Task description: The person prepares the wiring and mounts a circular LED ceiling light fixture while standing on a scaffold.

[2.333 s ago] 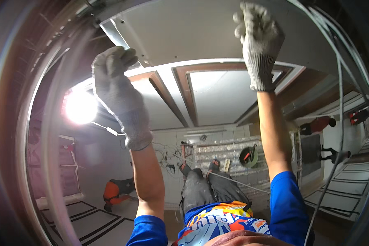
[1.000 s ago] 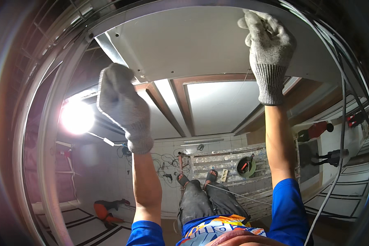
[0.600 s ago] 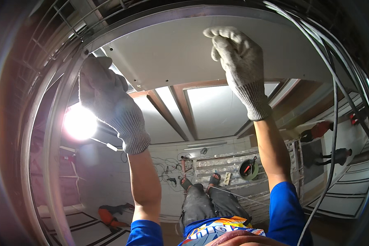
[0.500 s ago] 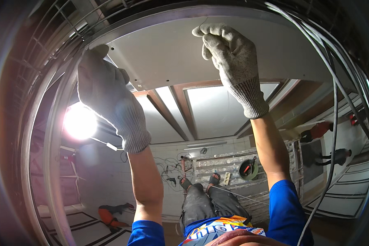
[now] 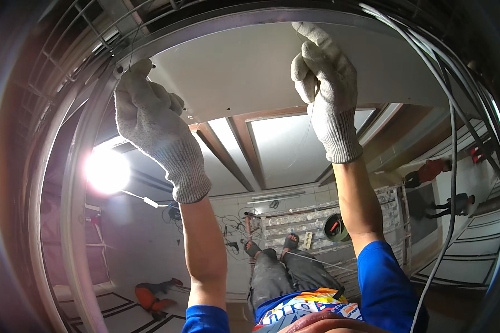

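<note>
Both my hands wear pale grey knit work gloves and are raised overhead. My left hand (image 5: 153, 114) is at the corner of the metal frame (image 5: 205, 26), fingers closed together at a thin wire (image 5: 132, 47) that rises past the frame. Against the large grey panel (image 5: 233, 72), my right hand (image 5: 330, 83) has its index finger stretched up to the frame's edge. Its other fingers are curled around a thin strand of wire, whose loose end hangs faintly below the palm. Small dark holes dot the panel's near edge.
Wire mesh (image 5: 66, 55) lies beyond the frame at left. Grey cables (image 5: 450, 166) hang at right. A bright lamp (image 5: 108, 171) glows at left. Below are slatted planks (image 5: 305, 222) under my feet, a bucket (image 5: 336, 227), tangled cords, and several other people farther down.
My right hand has moved right, its index finger now stretching to the frame's edge. My left hand has shifted slightly right, and the wire above it now shows.
</note>
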Available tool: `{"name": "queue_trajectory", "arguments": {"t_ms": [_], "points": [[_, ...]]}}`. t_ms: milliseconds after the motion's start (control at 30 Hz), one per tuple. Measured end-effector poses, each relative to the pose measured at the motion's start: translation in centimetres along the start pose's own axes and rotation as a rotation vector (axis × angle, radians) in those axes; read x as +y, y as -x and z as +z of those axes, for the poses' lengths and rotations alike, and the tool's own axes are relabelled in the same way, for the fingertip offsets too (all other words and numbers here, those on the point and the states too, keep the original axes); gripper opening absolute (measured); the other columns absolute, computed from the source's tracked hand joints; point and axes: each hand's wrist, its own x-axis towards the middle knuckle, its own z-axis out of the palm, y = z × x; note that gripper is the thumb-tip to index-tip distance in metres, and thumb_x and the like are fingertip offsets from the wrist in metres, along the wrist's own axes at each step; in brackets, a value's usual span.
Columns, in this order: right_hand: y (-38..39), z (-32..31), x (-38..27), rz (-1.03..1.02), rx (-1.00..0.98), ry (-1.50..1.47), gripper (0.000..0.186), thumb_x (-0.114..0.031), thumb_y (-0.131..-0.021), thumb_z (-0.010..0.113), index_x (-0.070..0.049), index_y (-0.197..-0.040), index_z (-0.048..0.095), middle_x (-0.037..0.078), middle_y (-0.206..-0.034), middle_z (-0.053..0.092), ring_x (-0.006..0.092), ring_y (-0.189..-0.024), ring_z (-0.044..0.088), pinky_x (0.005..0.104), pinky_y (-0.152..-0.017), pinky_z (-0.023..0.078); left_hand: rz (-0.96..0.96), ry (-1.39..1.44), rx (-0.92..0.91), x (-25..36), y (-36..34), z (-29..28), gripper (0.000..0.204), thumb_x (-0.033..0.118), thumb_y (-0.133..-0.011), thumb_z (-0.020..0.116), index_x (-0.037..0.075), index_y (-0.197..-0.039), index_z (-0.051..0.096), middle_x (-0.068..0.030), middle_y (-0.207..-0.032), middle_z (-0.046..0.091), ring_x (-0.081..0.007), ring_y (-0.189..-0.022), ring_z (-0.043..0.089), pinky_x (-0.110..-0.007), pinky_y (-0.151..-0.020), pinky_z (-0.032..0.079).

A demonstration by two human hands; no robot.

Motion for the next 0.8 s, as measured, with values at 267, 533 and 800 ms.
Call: {"name": "queue_trajectory", "arguments": {"t_ms": [267,533,800], "points": [[-0.1,-2.7,0.5,-0.226,0.239,0.561,0.021,-0.013,-0.102,0.063,-0.006,-0.12,0.071,0.004,-0.073,0.07,0.003,-0.05,0.053,0.0192,-0.044,0.04,0.024,-0.288,0.037,1.1,0.3,0.6,0.026,0.022,-0.101,0.057,-0.001,-0.102,0.07,0.0014,-0.054,0.045,-0.0053,-0.046,0.04,-0.025,-0.044,0.034],[0.2,-3.3,0.2,0.033,-0.193,-0.242,0.067,-0.021,-0.099,0.066,0.004,-0.153,0.037,0.009,-0.089,0.072,0.0082,-0.055,0.053,0.0223,-0.05,0.04,0.054,-0.241,0.023,0.4,0.3,0.4,0.025,0.021,-0.102,0.057,0.0,-0.102,0.071,0.001,-0.054,0.047,-0.0051,-0.046,0.041,-0.024,-0.044,0.034],[1.4,-4.5,-0.5,-0.616,0.341,1.085,0.032,-0.023,-0.092,0.08,-0.005,-0.116,0.068,0.013,-0.097,0.075,0.0236,-0.088,0.075,0.0329,-0.073,0.061,0.106,-0.344,0.075,1.3,0.7,0.6,0.024,0.02,-0.101,0.058,0.0,-0.103,0.071,0.0014,-0.055,0.046,-0.005,-0.047,0.041,-0.023,-0.044,0.036]]}}
